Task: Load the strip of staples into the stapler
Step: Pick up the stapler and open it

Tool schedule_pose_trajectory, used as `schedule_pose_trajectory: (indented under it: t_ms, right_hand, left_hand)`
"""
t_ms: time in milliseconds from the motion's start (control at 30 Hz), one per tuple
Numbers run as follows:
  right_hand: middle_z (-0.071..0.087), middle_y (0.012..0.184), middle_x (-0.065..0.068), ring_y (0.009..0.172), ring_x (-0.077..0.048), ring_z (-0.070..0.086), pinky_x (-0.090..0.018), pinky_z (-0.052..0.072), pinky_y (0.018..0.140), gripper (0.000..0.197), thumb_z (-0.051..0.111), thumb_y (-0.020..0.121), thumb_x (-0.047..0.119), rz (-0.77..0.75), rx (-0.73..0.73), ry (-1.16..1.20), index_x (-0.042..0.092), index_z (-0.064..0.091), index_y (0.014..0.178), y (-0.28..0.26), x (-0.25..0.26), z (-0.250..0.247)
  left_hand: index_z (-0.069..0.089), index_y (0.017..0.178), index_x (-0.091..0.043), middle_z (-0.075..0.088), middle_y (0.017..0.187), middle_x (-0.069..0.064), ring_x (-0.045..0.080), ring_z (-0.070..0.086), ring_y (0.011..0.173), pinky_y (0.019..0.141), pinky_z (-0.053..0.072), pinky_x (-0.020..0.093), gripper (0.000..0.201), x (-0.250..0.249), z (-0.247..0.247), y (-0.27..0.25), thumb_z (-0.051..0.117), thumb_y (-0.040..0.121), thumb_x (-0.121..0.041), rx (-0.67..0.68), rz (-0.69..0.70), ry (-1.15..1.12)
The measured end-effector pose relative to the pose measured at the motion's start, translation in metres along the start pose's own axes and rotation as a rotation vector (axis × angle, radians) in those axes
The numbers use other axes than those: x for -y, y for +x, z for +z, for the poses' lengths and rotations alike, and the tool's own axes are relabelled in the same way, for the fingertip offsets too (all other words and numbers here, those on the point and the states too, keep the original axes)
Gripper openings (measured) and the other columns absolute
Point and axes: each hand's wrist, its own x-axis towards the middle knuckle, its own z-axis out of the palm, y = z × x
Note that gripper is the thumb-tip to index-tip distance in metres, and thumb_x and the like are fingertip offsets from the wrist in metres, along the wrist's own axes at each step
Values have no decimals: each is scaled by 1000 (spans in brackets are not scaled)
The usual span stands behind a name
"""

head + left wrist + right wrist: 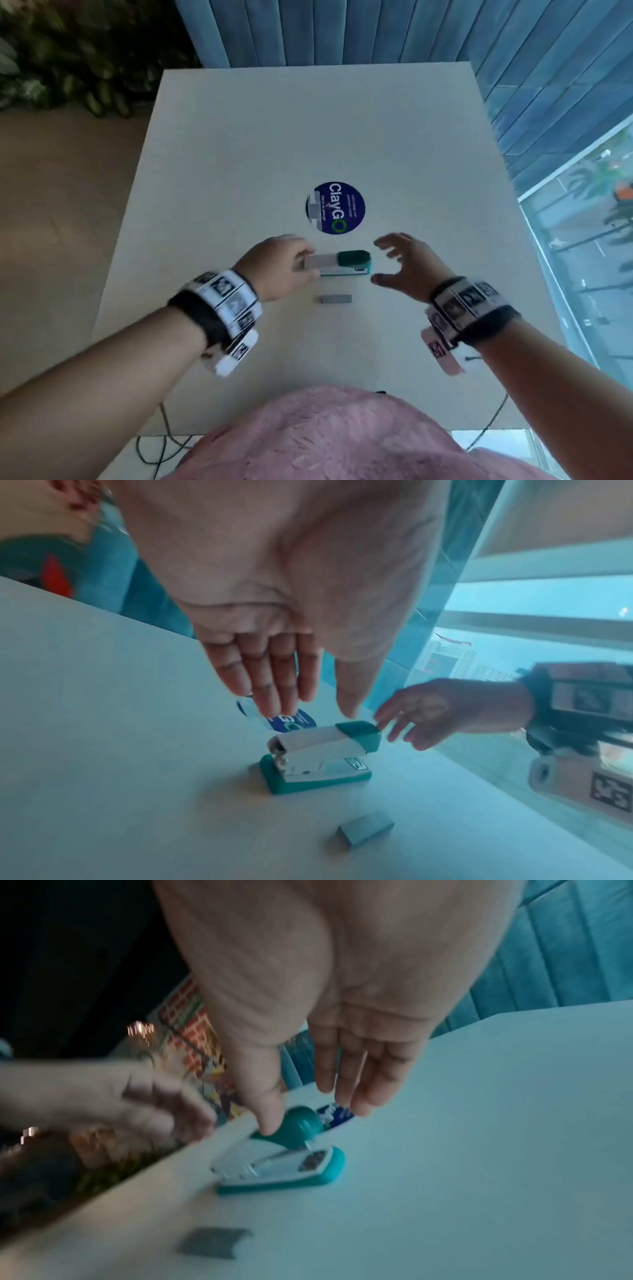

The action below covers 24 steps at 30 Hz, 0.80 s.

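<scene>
A small teal and white stapler [337,263] lies closed on the pale table [239,154], teal nose pointing right. A grey strip of staples [336,299] lies loose just in front of it. My left hand [305,262] hovers at the stapler's white rear end. In the left wrist view its fingers [274,696] are straight, above the stapler [318,756] and clear of it. My right hand [376,260] is spread wide at the teal nose. In the right wrist view its thumb [267,1118] is at the teal cap [301,1123]; contact is unclear. The staples [365,831] [214,1242] lie untouched.
A round blue sticker [335,208] is stuck to the table just behind the stapler. Blue upholstered seating [342,31] stands beyond the far edge, a window [582,240] on the right and plants [68,51] at the far left. Cables [150,448] hang below the near edge.
</scene>
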Motion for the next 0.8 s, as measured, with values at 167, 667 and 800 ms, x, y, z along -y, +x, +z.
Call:
schedule_pose_trajectory:
  t_ms: [167,667,800]
  right_hand:
    - [56,109,-10,89,-19,54,-33,52,86,60,83,58,10,45,91,-20,10,55,111,34,5,16]
    - [56,90,-3,81,-22,56,-38,52,78,34,77,64,10,-32,72,-35,14,65,95,40,-8,26]
    - [56,91,-3,82,-22,57,-38,53,80,31,75,66,9,-56,37,-5,16,65,95,34,-11,29]
  left_hand:
    - [59,113,-15,62,111,8,23,57,101,88,49,36,48,-28,22,50,70,72,-38,98,96,23]
    - [64,92,-19,64,87,-4,14,59,79,76,51,29,28,-12,11,44,75,67,-27,-61,168,-174]
    - [64,89,-19,67,86,-4,9,62,80,80,49,13,26,8,-13,18,78,67,-18,-142,143,-249]
